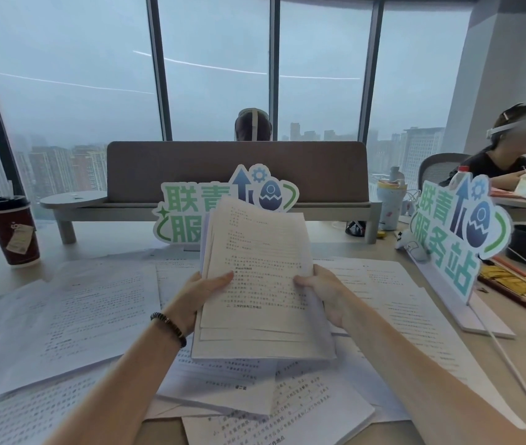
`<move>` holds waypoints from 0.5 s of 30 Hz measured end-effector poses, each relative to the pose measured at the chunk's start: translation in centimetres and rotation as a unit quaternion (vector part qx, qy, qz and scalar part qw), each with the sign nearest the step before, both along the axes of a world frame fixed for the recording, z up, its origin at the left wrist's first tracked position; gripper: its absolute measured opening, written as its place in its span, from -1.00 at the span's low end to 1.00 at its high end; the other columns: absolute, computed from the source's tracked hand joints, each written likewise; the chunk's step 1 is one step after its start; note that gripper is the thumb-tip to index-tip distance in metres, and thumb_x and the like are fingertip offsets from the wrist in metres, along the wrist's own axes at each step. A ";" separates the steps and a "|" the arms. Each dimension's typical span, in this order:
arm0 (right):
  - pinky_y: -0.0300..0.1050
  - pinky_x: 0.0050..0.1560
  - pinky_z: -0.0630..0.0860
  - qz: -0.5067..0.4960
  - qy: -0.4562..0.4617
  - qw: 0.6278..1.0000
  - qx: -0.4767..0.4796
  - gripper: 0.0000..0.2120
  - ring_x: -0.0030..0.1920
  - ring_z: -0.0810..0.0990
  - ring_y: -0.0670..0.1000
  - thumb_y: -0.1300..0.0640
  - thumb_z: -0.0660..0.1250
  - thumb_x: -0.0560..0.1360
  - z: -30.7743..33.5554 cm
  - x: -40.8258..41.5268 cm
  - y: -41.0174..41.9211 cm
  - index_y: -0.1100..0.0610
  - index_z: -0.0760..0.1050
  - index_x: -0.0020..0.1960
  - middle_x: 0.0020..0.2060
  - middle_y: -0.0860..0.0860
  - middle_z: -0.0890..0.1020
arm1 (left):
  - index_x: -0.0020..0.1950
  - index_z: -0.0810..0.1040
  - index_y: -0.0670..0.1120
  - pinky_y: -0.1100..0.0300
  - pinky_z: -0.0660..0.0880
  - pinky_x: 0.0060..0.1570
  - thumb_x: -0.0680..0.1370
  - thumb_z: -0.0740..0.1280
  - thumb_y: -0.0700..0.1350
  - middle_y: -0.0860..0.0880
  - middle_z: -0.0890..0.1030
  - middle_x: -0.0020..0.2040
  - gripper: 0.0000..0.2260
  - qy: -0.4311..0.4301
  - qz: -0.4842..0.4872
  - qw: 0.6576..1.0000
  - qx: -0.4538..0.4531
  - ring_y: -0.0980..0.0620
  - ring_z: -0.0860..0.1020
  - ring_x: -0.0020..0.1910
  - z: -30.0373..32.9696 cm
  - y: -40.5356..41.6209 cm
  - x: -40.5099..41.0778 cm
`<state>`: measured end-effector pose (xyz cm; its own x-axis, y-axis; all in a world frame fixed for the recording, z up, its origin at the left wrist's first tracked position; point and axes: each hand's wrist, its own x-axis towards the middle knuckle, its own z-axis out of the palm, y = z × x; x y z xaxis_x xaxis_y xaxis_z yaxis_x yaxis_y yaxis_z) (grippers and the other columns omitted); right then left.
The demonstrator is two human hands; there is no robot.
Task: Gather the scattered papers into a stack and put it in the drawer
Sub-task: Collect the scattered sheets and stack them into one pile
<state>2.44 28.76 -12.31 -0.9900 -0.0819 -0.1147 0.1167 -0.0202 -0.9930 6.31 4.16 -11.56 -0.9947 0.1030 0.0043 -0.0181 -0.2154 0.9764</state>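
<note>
Both hands hold a partial stack of papers (257, 277) raised above the desk (101, 242), its sheets unevenly aligned, with edges stepped at the bottom. The left hand (197, 295) grips the stack's left edge, thumb across the printed face; the right hand (322, 292) grips the right edge in the same manner. A dark beaded bracelet (169, 328) sits on the left wrist. The top sheet carries printed Chinese text, too small to read reliably. More loose papers (75, 319) lie scattered and overlapping on the desk below and to both sides. Behind the stack stands a sign (191, 213) reading "联青 服", partly hidden; a second sign (457, 232) at right reads "联青服务站". A lidded red paper cup (11, 231) with a label stands at far left.
</note>
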 end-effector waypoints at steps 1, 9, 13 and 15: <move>0.18 0.21 0.57 -0.006 0.016 1.000 0.009 -0.81 0.13 0.66 0.14 0.30 0.32 0.58 0.2 0.2 0.0 0.14 0.50 0.18 0.13 0.08 0.68 | 0.25 0.55 -0.19 -0.09 0.65 -0.04 0.58 0.34 -0.22 -0.21 0.68 0.13 -0.76 0.005 0.001 1.000 0.005 -0.22 0.67 0.08 0.1 0.0 0.0; -0.08 -0.06 0.64 -0.081 0.227 0.967 0.081 -0.72 0.08 0.64 -0.03 0.19 0.32 0.59 2.6 1.9 -0.5 -0.10 0.38 0.20 0.09 -0.11 0.63 | 0.06 0.61 -0.09 0.10 0.66 -0.21 0.58 0.35 -0.24 -0.03 0.74 -0.09 -0.89 0.118 0.090 0.987 -0.059 -0.01 0.71 -0.10 2.1 1.2 0.4; -0.02 -0.03 0.68 -0.103 0.311 0.941 0.085 -0.73 0.11 0.62 -0.02 0.12 0.28 0.63 3.2 2.5 -1.1 -0.10 0.31 0.26 0.13 -0.11 0.59 | 0.09 0.62 -0.04 -0.03 0.64 -0.04 0.59 0.33 -0.25 -0.05 0.71 0.03 -0.84 0.182 0.113 0.976 -0.048 -0.06 0.68 0.02 2.5 1.4 0.6; -0.06 -0.03 0.68 -0.102 0.341 0.930 0.091 -0.70 0.11 0.63 -0.02 0.09 0.30 0.62 3.2 2.9 -1.3 -0.08 0.30 0.29 0.13 -0.15 0.59 | 0.10 0.62 -0.05 -0.01 0.64 -0.07 0.58 0.34 -0.25 -0.04 0.72 0.01 -0.84 0.189 0.114 0.975 -0.034 -0.05 0.69 0.00 2.4 1.4 0.8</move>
<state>5.36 27.49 -9.13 -0.8309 0.0750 0.5513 -0.5288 0.2018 -0.8244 7.11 5.60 -9.12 -0.9205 -0.1080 0.3756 0.3863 -0.1067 0.9162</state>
